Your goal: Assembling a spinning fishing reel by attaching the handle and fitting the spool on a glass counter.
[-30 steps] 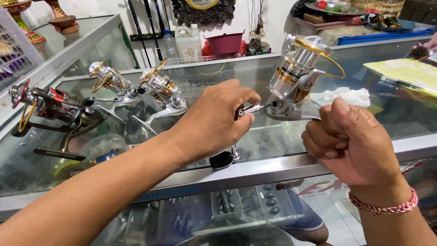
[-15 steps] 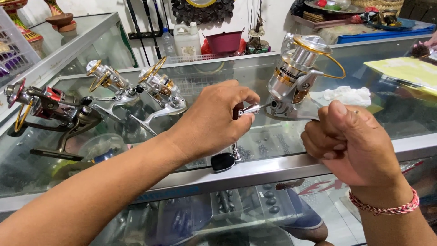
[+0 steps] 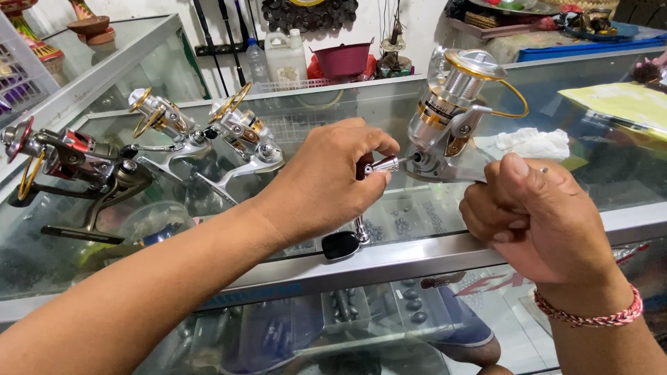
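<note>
Silver-and-gold metal spinning fishing reel [image 3: 451,118] held above the glass-topped table [image 3: 389,257], our right hand [image 3: 535,215] fisted around its foot, our left hand [image 3: 326,184] pinching its silver crank handle [image 3: 382,165], three more reels [image 3: 160,139] lying left of it

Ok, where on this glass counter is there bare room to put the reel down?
Bare glass lies between the left hand and the silver-gold reels, and along the counter's back edge behind them. The left end is crowded with the red-black reel; to the right lie a white cloth and yellow paper.
</note>
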